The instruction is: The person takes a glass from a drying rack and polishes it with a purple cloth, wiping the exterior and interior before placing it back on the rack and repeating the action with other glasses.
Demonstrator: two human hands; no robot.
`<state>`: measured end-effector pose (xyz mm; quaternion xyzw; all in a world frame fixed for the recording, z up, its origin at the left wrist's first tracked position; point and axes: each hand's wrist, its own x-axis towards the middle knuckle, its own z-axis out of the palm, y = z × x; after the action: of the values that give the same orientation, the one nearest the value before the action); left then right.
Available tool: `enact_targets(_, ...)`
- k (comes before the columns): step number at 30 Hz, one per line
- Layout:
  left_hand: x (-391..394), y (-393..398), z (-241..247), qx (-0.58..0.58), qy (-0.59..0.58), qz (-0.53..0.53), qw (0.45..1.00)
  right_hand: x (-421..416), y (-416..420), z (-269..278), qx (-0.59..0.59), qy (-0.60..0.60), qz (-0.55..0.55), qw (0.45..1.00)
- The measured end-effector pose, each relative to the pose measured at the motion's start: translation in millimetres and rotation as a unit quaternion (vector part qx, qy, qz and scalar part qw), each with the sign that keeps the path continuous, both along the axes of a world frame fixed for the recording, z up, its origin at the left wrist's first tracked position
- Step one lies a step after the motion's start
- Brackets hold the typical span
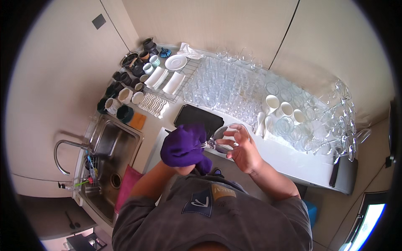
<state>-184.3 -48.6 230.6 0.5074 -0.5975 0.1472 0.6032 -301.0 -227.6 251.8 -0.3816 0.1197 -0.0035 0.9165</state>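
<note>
A purple cloth [182, 149] covers most of my left hand [185, 169]; only a little skin shows below the folds. That hand is closed around the cloth and the foot end of a clear stemmed glass [221, 134]. The glass lies tilted on its side, its short ornate stem coming out of the cloth and its bowl facing right. My right hand [244, 150] grips the bowl, fingers spread over its rim and side. Partly behind the cloth, a black rectangular tray [198, 116] rests on the white counter [276, 160]. The glass's foot is hidden.
Rows of clear glasses [220, 78] crowd the back counter, with white mugs [286, 109], white ceramic spoons [259, 123] and hanging stemware [344, 125] rightward. Plates [176, 62] and dark cups [125, 78] stand left, above a steel sink [110, 141] with a faucet [59, 157].
</note>
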Motion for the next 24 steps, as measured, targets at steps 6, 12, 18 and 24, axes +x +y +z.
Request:
enact_targets(6, 17.4, -11.5, 5.5, 0.065, 0.017, 0.144, 0.987, 24.2, -9.9, 4.5, -0.434, -0.258, -0.098, 0.858)
enact_targets(12, 50.0, -6.2, 14.2, 0.023, -0.031, 0.152, 0.988, 52.6, -7.8, 30.9, -0.431, -0.275, -0.08, 0.856)
enact_targets(18, 82.8, 1.1, -5.4, 0.024, 0.161, -0.063, 0.985, 74.9, 3.1, 27.0, -0.124, 0.028, -0.061, 0.99)
enact_targets(24, 94.7, 0.4, -10.2, 0.038, 0.361, -0.114, 0.925, 87.0, -7.2, 54.2, -0.269, -0.053, -0.096, 0.957)
